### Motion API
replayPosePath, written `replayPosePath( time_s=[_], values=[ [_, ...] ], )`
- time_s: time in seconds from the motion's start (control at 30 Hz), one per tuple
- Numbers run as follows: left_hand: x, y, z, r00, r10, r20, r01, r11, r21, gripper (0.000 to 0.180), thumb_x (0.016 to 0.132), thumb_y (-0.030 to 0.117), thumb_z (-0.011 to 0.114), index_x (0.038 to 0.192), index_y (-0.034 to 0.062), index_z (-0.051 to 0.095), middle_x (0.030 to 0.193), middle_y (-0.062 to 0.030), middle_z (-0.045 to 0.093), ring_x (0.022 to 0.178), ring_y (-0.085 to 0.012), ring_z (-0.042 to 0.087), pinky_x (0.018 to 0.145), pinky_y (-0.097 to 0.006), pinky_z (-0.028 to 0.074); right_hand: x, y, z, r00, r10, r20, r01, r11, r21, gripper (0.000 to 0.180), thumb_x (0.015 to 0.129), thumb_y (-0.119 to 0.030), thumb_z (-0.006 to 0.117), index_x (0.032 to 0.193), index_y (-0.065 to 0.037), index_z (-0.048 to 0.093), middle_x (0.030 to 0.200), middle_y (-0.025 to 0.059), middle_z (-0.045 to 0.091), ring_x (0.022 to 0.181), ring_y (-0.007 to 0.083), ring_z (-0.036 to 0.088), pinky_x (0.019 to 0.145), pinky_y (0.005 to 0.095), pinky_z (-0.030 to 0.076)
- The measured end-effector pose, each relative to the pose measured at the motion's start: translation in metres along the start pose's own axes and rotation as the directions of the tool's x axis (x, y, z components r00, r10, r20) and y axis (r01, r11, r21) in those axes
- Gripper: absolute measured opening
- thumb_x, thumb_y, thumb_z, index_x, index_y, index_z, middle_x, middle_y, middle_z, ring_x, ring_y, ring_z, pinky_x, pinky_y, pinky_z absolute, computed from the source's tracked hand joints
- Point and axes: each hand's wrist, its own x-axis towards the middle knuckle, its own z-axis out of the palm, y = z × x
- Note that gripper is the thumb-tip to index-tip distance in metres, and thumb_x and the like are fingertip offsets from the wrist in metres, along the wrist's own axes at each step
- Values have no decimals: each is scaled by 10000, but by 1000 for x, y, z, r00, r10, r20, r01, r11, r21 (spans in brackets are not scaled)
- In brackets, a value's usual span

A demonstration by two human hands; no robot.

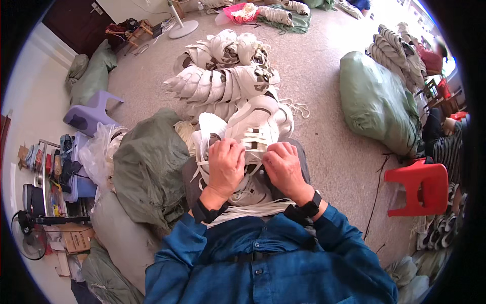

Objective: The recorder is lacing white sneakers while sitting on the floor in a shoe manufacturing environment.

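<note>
A white shoe upper (pixel 255 114) is held over my lap, its toe pointing away from me. Pale shoelace (pixel 254 140) crosses its front in several rows. My left hand (pixel 226 164) is closed at the left side of the lacing, fingers pinched on the shoelace. On the opposite side my right hand (pixel 283 166) pinches the shoelace too, thumb and forefinger together. The fingertips partly hide the lace ends. Another white upper (pixel 211 125) stands just left of it. Across my lap lies a bundle of loose cream laces (pixel 243 213).
Stacked white uppers (pixel 217 83) sit on the floor ahead. A dark green sack (pixel 152 162) and a purple stool (pixel 93 114) are at left. To the right are a pale green sack (pixel 377 101), a red stool (pixel 419 187) and another person's striped sleeve (pixel 448 152).
</note>
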Motion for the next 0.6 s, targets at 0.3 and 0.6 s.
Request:
replayPosePath(
  time_s=[0.3,0.6],
  values=[
    [1,-4,6,997,-75,5,75,992,-105,163,789,55,727,925,85,643,934,-69,586,927,-269,586,843,-411,424,-24,-1,0,978,151,144,-177,966,191,78,866,-109,671,906,-71,616,769,106,659,742,304,654,768,399,468],
    [-2,-10,10,992,-124,28,127,983,-135,227,734,65,760,919,85,629,941,-63,587,945,-274,582,874,-417,409,-25,-11,-7,956,242,167,-274,940,203,134,861,-54,591,994,-37,596,827,192,663,731,403,655,619,491,513]
  ],
)
